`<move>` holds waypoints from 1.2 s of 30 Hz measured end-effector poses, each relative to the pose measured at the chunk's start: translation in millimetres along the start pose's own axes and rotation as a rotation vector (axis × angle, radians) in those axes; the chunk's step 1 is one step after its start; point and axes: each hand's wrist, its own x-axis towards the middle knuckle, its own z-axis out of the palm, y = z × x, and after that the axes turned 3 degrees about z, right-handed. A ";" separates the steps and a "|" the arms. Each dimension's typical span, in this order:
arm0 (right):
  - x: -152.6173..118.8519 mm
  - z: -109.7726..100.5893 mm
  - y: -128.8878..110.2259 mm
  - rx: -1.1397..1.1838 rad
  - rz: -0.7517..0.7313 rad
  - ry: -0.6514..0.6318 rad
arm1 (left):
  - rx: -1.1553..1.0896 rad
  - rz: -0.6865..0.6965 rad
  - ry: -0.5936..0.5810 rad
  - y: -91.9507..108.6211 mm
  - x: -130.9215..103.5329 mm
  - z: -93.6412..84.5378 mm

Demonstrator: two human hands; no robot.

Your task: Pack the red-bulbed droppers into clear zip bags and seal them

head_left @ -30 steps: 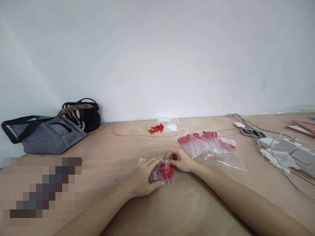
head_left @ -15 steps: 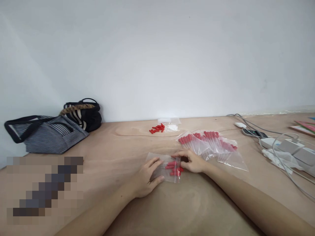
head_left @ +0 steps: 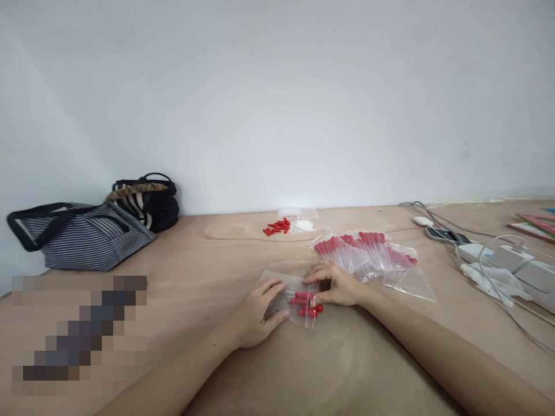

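A clear zip bag (head_left: 284, 294) lies on the wooden table between my hands, with several red-handled pieces (head_left: 306, 296) inside it. Some red ends stick out past the bag's right edge. My left hand (head_left: 264, 312) rests on the bag's left part, fingers spread. My right hand (head_left: 336, 284) pinches the bag's right edge near the red ends, thumb and forefinger curled together. Right behind it, filled clear bags with red-handled pieces (head_left: 364, 251) lie fanned out and overlapping.
Loose red-handled pieces (head_left: 277, 226) lie near the wall beside a clear bag (head_left: 297, 214). Striped bag (head_left: 95, 237) and black bag (head_left: 160, 205) stand at left. Cables, a power strip (head_left: 537, 277) and a dark device (head_left: 448, 236) lie at right. A blurred patch covers the left front.
The bag between my hands has turned slightly, its right edge lower. The fingers of my right hand have closed a little on that edge. My left hand has hardly moved.
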 end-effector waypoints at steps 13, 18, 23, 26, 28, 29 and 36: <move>-1.1 9.3 -8.0 0.083 0.019 0.128 | -0.017 -0.009 0.009 -2.4 -0.3 2.0; 0.1 7.3 -5.8 0.132 0.011 0.083 | -0.009 -0.030 0.003 -2.6 -0.7 2.2; 1.6 12.2 -5.7 0.077 0.088 0.166 | 0.007 -0.035 -0.018 -1.6 -0.6 2.0; 1.7 14.7 -6.8 0.044 0.070 0.213 | 0.008 -0.024 -0.006 -0.8 -0.7 1.5; 2.3 16.4 -7.2 0.008 0.074 0.250 | 0.007 -0.017 0.001 -0.2 -0.8 0.9; 2.9 17.4 -7.3 -0.015 0.078 0.272 | 0.005 -0.013 0.003 0.1 -0.7 0.5; 5.5 20.0 -3.5 -0.106 0.227 0.431 | 0.005 -0.027 -0.019 -0.3 -0.6 0.0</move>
